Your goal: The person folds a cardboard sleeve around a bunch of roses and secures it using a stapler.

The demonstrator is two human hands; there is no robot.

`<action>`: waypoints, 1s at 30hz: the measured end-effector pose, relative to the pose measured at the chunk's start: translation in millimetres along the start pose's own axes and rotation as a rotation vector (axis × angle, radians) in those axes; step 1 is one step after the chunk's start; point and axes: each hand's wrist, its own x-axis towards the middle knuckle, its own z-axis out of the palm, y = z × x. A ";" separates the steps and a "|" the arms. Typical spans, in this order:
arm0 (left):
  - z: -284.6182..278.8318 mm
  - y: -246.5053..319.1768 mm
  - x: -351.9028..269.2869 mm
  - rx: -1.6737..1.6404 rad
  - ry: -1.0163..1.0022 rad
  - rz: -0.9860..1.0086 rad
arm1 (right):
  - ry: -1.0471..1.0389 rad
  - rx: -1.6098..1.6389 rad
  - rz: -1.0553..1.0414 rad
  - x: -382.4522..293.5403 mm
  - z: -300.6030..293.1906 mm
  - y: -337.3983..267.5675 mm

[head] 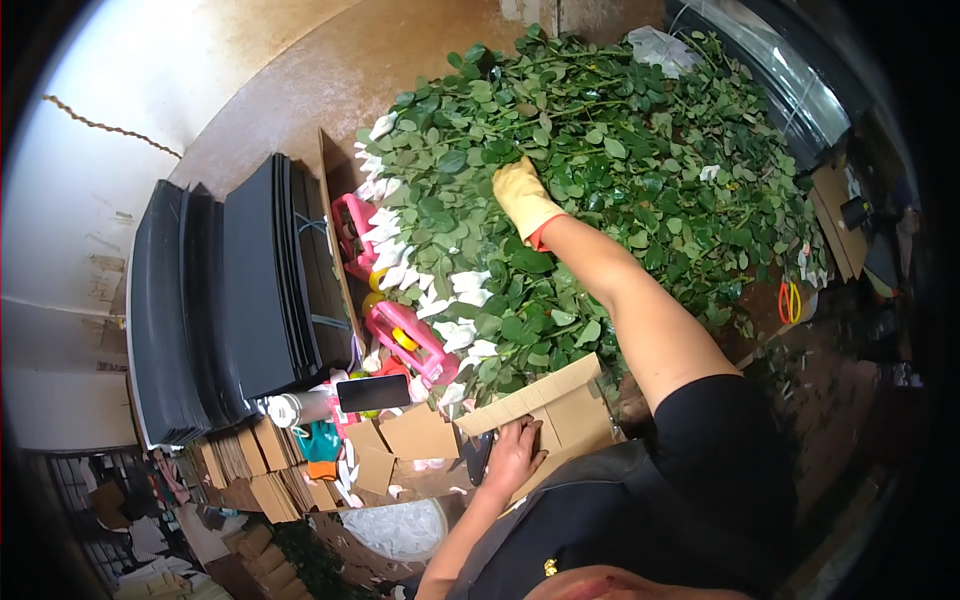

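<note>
My left hand (pixel 516 455) is bare and lies on a folded cardboard sheet (pixel 576 420) in front of my body. Its fingers are bent and slightly apart, just below the raised corrugated flap (pixel 532 394). Farther out, my right hand (pixel 520 193) wears a yellow rubber-coated glove with a red cuff. It reaches down among the leafy green stems (pixel 622 150) of a big heap of cut roses; leaves hide its fingertips. The white rose heads (pixel 456 334), several of them in pale sleeves, point left along the heap's edge.
Pink tape dispensers (pixel 412 341) stand beside the flower heads. Near them lie a smartphone (pixel 373 393), a bottle (pixel 296 409), a green-orange glove (pixel 320 448) and cardboard pieces (pixel 420 433). Black sheets (pixel 262 277) stand stacked at left. Scissors (pixel 789 302) lie at the right edge.
</note>
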 end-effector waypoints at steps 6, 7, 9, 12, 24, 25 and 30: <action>-1.2 -3.4 -0.1 0.006 0.001 -0.024 | -0.019 0.166 -0.145 -6.4 -37.3 40.7; 1.2 -4.2 -2.7 -0.005 0.005 -0.025 | -0.053 0.149 -0.202 -8.0 -78.2 51.0; -1.8 -2.3 -1.5 -0.007 0.000 -0.019 | -0.043 0.233 -0.233 -11.6 -136.5 76.5; -5.8 1.7 -0.4 -0.012 0.004 -0.033 | 0.317 0.320 -0.182 -43.1 -230.3 113.6; -3.6 -3.4 -1.4 -0.001 0.033 -0.009 | -0.006 0.549 -0.141 -139.5 -197.2 165.4; -3.4 -3.9 -3.8 0.009 0.026 -0.003 | -0.058 0.577 -0.099 -152.7 -212.2 169.3; -4.6 2.1 0.8 0.012 0.028 0.008 | -0.128 0.432 -0.101 -160.9 -143.6 182.9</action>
